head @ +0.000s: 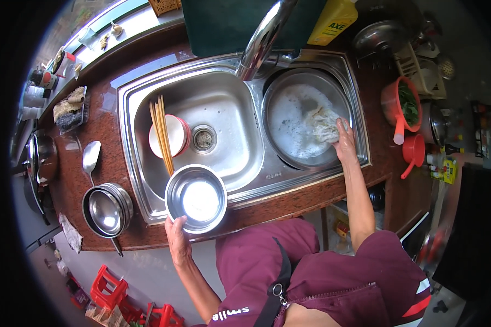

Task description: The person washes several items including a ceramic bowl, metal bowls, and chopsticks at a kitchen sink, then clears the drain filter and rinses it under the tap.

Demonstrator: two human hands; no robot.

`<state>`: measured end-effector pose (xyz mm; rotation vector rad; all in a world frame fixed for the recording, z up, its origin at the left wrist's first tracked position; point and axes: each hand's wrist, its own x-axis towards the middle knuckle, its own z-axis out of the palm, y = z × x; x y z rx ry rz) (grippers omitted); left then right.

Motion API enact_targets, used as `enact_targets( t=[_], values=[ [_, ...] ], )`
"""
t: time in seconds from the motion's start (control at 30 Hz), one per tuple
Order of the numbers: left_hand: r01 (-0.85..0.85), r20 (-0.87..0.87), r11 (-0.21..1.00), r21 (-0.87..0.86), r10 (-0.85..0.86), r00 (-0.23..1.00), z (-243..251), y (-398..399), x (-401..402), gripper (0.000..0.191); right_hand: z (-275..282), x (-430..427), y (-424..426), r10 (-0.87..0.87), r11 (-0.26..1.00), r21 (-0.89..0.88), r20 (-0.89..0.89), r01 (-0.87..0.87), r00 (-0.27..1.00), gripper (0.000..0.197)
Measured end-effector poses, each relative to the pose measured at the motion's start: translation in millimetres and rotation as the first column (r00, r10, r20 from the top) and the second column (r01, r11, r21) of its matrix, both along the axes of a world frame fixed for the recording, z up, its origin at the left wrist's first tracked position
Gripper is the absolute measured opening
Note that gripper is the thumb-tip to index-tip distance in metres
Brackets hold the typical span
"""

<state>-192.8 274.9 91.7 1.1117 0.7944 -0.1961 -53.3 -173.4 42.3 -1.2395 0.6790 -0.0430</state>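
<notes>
My left hand [178, 241] grips the rim of a stainless steel bowl [200, 199], held over the front edge of the left sink basin [229, 159]. At the right, my right hand [344, 141] holds a wet whitish cloth [323, 122] in a large metal basin [278, 151] of sudsy water, which sits in the right sink bowl. Wooden chopsticks [161, 131] lie across a stack of red-rimmed white bowls [180, 137] in the left basin, beside the drain [203, 139].
A chrome faucet [262, 45] arches over the sink. Stacked metal bowls [106, 210] and a metal spatula [91, 155] are on the left counter. At right stand a red colander of greens [407, 102] and a red ladle [413, 151]. A yellow detergent bottle [333, 22] stands behind.
</notes>
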Motion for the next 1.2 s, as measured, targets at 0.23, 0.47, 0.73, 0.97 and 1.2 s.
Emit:
enact_targets(
  t=[0.23, 0.47, 0.73, 0.97, 1.2],
  values=[
    [-0.01, -0.02, 1.0, -0.01, 0.01, 1.0, -1, 2, -3, 0.029, -25, 14, 10, -0.107, 0.945, 0.312, 0.01, 0.098, 0.994, 0.038],
    [-0.053, 0.004, 0.999, -0.005, 0.053, 0.999, -1, -1, -6, 0.028, -49, 29, 21, -0.062, 0.916, 0.391, -0.069, 0.084, 0.996, 0.023],
    [-0.022, 0.008, 0.999, -0.029, 0.022, 1.0, -5, 3, -5, 0.029, -33, 37, 33, -0.002, 0.962, 0.272, -0.124, 0.036, 0.992, 0.017],
    [-0.037, -0.014, 0.998, -0.043, 0.037, 0.999, -3, 3, 0, 0.031, -24, 34, 37, -0.064, 0.995, 0.07, -0.149, 0.075, 0.987, 0.024],
    [-0.018, -0.018, 1.0, -0.011, 0.018, 1.0, -9, 16, -5, 0.03, 45, 28, 107, 0.261, 0.929, -0.273, 0.003, -0.25, 0.965, 0.039]
  ],
)
